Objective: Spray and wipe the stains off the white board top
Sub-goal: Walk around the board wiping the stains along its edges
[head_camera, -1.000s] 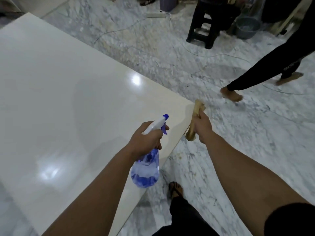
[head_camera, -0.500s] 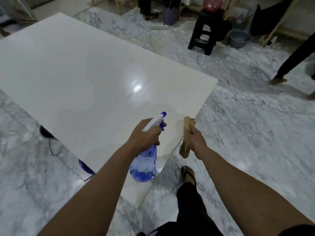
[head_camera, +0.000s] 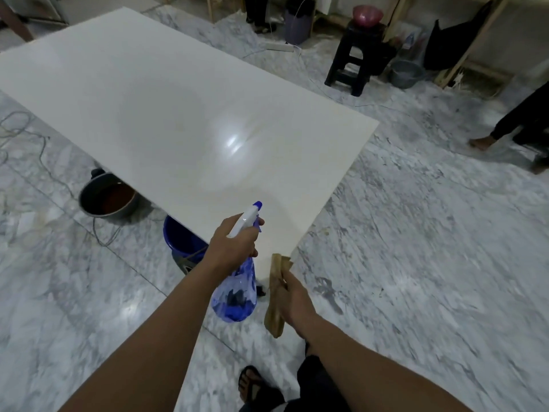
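Note:
The glossy white board top [head_camera: 166,114] stretches from the far left to a near corner just ahead of my hands. My left hand [head_camera: 231,245] grips the neck of a clear blue spray bottle [head_camera: 236,295], its white and blue nozzle pointing over the board's near corner. My right hand [head_camera: 292,295] holds a folded tan cloth [head_camera: 274,295] upright, just off the board's near corner above the floor. Faint yellowish marks show on the board near the light glare.
A dark pot [head_camera: 107,200] and a blue bucket [head_camera: 181,236] stand on the marble floor [head_camera: 416,248] beside and under the board's left edge. A black stool [head_camera: 355,60], a grey basin [head_camera: 405,74] and cables lie beyond. Another person's foot [head_camera: 481,142] is at the right.
I have stepped back along the board toward its near corner; both hands came nearer that corner, still holding bottle and cloth. The other person moved away to the right.

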